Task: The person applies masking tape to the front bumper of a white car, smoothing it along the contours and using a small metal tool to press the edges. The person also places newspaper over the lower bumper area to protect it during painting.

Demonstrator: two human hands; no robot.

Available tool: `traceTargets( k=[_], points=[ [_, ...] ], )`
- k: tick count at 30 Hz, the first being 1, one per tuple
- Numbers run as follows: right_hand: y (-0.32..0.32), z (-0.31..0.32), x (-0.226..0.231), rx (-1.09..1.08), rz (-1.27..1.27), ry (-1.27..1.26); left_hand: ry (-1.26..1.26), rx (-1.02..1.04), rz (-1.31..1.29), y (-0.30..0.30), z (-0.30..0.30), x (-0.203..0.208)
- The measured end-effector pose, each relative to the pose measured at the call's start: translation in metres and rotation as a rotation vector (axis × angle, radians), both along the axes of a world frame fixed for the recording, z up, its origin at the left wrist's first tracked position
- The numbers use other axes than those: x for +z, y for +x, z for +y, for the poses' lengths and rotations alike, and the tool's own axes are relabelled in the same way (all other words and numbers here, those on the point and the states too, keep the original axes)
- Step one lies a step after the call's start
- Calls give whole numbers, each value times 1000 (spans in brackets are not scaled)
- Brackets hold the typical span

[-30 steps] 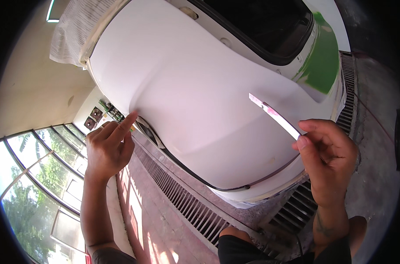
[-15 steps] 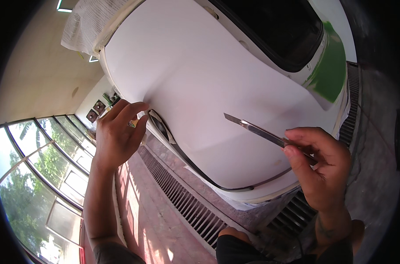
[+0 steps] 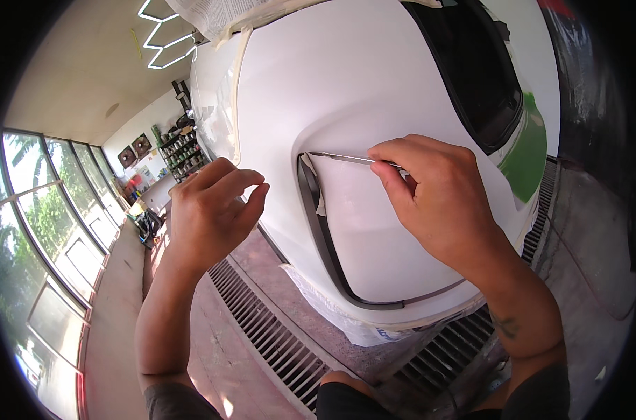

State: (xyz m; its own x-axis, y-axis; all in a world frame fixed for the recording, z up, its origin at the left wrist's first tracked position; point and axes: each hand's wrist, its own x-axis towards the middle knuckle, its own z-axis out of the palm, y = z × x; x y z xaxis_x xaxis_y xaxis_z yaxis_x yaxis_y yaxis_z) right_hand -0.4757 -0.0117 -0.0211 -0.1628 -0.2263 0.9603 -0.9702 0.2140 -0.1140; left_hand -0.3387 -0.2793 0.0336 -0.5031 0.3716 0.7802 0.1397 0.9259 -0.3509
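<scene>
My right hand grips a slim metal utility knife. Its blade tip meets, or nearly meets, the upper end of a black trim strip that curves along the white car body panel. A loose pale flap of tape or paper sticks up beside the strip. Left of the strip, my left hand hovers with thumb and forefinger tips pinched together. Whatever lies between those fingertips, if anything, is too small to make out.
Masking paper and tape cover the car's far edge. A green-painted patch lies below the dark window. Floor grates run beneath the car. Shelves with cans stand at the back left, near tall windows.
The knife has swung left and away from me, from above the panel to the strip's upper end. My left thumb and forefinger have come together. The view has shifted.
</scene>
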Motion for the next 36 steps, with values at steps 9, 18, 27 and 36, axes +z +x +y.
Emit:
traceTargets(
  k=[9,18,27,36],
  points=[
    [9,-5,9,-45,7,7,13,-53,8,13,-11,-6],
    [14,-9,13,-67,-6,33,10,-87,9,19,-20,-9],
    [27,-13,23,-97,72,91,13,-149,38,12,-19,-16],
    [37,-11,21,-121,259,232,92,-181,-18,9,-10,-19]
  ],
)
